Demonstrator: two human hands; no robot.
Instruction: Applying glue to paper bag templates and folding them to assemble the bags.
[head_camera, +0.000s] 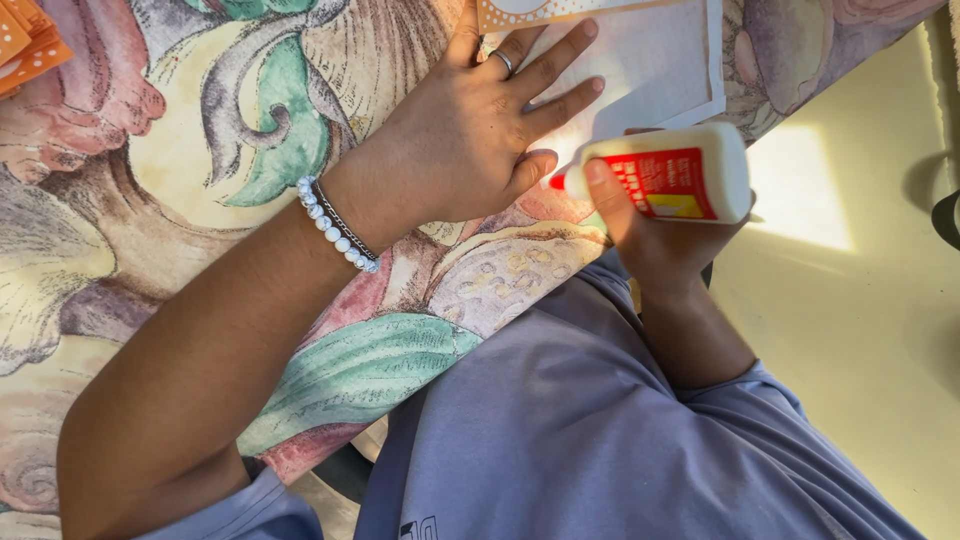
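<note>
Now your left hand presses flat, fingers spread, pinning the white paper sheet; beside that sheet, your right hand clamps the glue bottle, nozzle aimed at it.

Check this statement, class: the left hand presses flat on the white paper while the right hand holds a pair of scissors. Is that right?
Not quite. The head view shows the right hand holding a white glue bottle with a red label, not scissors. The left hand does press flat on the white paper.
</note>
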